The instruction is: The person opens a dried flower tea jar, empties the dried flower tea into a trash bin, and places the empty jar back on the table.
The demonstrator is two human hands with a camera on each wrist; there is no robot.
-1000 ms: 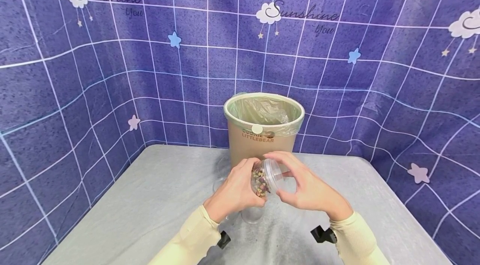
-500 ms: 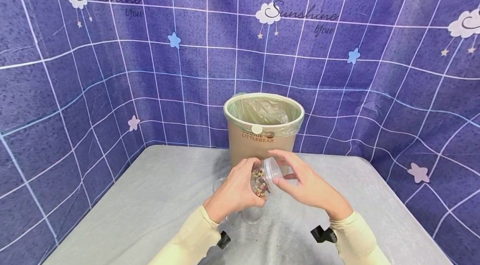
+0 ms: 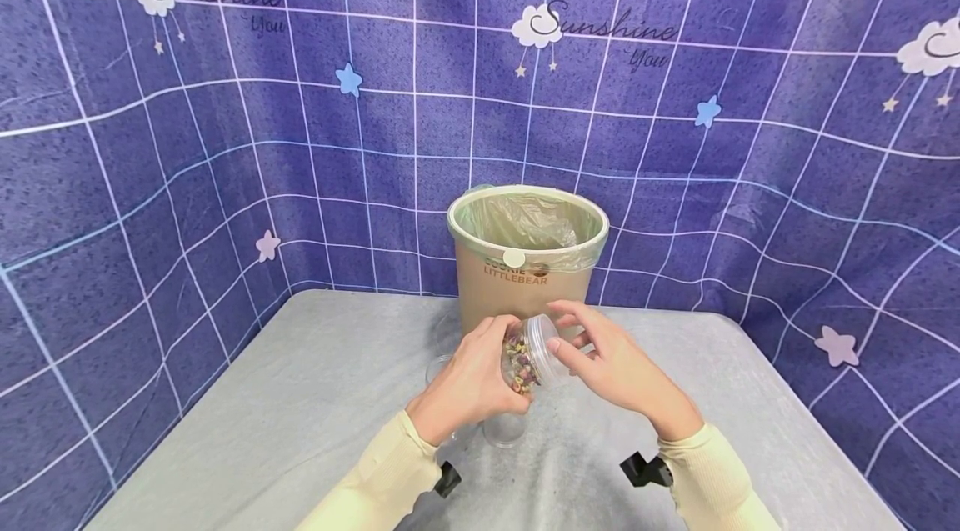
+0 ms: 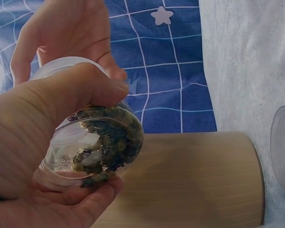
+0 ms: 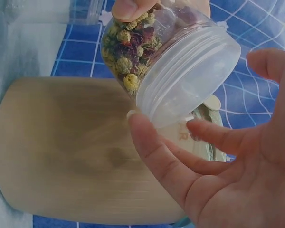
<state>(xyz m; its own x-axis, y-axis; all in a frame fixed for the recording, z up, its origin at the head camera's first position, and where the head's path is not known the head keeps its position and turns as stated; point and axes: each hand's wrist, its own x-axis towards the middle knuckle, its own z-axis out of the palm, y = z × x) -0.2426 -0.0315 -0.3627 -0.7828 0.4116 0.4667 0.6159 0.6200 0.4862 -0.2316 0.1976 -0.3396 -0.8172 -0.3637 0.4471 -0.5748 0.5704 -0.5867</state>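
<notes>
My left hand [image 3: 472, 373] grips a clear plastic jar [image 3: 517, 360], tilted on its side over the table. Dried flower buds [image 5: 133, 52], yellow-green and dark red, lie inside it. A translucent screw lid [image 5: 190, 71] sits on the jar's mouth, which points toward my right hand [image 3: 611, 364]. The right fingers are spread around the lid, with one fingertip [image 5: 141, 124] right at its rim and the thumb apart from it. In the left wrist view the jar's base [image 4: 104, 142] faces the camera, and the left thumb crosses its side.
A beige trash bin [image 3: 525, 285] with a plastic liner [image 3: 525, 218] stands just behind the hands. On the grey table [image 3: 337, 406], clear plastic containers stand under and beside the left hand, one clear round piece [image 3: 505, 433] among them. A blue checked curtain [image 3: 420, 139] encloses the back and sides.
The right hand was around the lid a second ago; its fingers have slid along it and spread away. The left hand and the jar stay in place.
</notes>
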